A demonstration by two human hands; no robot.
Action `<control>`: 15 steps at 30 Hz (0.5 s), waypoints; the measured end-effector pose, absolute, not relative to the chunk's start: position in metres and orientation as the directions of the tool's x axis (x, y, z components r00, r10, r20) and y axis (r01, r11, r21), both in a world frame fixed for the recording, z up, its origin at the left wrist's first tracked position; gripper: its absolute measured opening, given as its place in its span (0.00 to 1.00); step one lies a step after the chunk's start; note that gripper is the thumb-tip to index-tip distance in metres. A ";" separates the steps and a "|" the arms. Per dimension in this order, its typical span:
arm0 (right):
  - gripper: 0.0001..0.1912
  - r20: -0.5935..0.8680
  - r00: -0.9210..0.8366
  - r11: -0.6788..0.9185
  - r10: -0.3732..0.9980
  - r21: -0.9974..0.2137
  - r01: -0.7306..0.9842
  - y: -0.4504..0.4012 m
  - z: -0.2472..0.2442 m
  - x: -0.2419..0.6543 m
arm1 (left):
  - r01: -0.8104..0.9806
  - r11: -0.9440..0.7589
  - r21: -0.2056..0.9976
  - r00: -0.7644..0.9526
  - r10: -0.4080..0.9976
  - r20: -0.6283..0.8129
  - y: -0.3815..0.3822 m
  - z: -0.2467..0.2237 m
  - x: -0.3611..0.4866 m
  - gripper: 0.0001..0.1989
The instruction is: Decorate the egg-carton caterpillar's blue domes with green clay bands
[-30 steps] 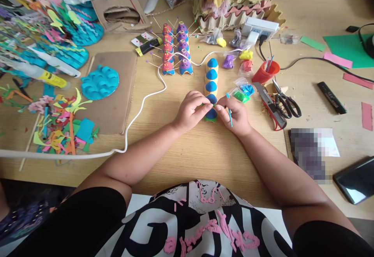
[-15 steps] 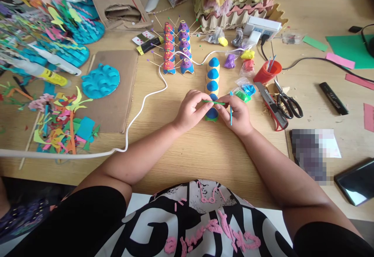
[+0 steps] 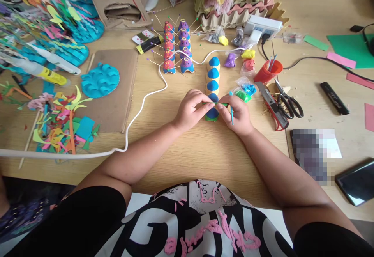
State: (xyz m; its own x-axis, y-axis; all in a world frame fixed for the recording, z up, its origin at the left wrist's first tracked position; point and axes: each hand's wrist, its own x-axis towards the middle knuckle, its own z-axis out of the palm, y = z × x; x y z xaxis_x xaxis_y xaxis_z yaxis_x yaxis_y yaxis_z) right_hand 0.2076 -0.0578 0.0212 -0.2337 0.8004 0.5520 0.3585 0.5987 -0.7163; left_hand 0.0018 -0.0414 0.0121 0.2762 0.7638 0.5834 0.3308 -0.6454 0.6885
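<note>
A thin green strip of modelling clay (image 3: pixel 224 104) is stretched between my two hands. My left hand (image 3: pixel 189 110) pinches one end with thumb and forefinger; my right hand (image 3: pixel 240 116) pinches the other, the thumbs almost touching. Across my right fingers sits a slim blue stick (image 3: pixel 232 116), also in that hand. Beneath and behind the fingers lies an egg-carton strip (image 3: pixel 214 73) with blue clay caps on its bumps. Green clay edges its nearest bump, and the hands partly hide that end.
Red and purple egg-carton pieces (image 3: pixel 184 50) with pins stand behind. Clay packets (image 3: pixel 244 95), a red cup (image 3: pixel 267 71), a cutter (image 3: pixel 273 109) and scissors (image 3: pixel 289 101) lie to the right. A white cable (image 3: pixel 143 105) crosses the left side near paper scraps (image 3: pixel 62 128).
My thumbs have come closer together along the green clay strip, so less of its middle shows. The egg-carton strip stays in place.
</note>
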 end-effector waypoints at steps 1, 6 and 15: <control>0.18 0.546 -0.235 0.594 0.804 -0.718 0.363 -0.058 0.021 0.208 | 0.326 -0.646 0.690 0.272 0.763 0.586 -0.041 0.013 0.002 0.19; 0.20 0.544 -0.231 0.591 0.807 -0.726 0.352 -0.058 0.022 0.207 | 0.332 -0.631 0.701 0.259 0.776 0.575 -0.041 0.014 0.002 0.23; 0.26 0.499 -0.254 0.559 0.829 -0.761 0.329 -0.059 0.022 0.207 | 0.324 -0.596 0.735 0.278 0.802 0.528 -0.042 0.019 0.000 0.30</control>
